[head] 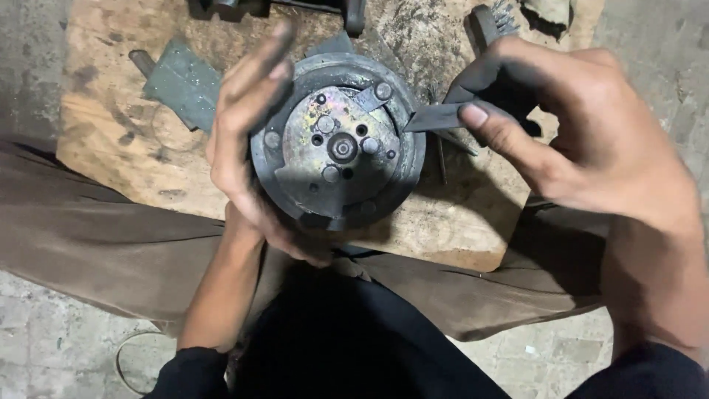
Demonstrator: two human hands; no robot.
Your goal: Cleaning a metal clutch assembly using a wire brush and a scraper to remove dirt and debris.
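While the left hand cups the grimy round clutch hub with fingers splayed, the right hand pinches a dark flat strip at its rim.

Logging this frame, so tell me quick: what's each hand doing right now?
Left hand: open, cupped against the round metal pulley.
Right hand: closed, pinching a thin dark metal strip.
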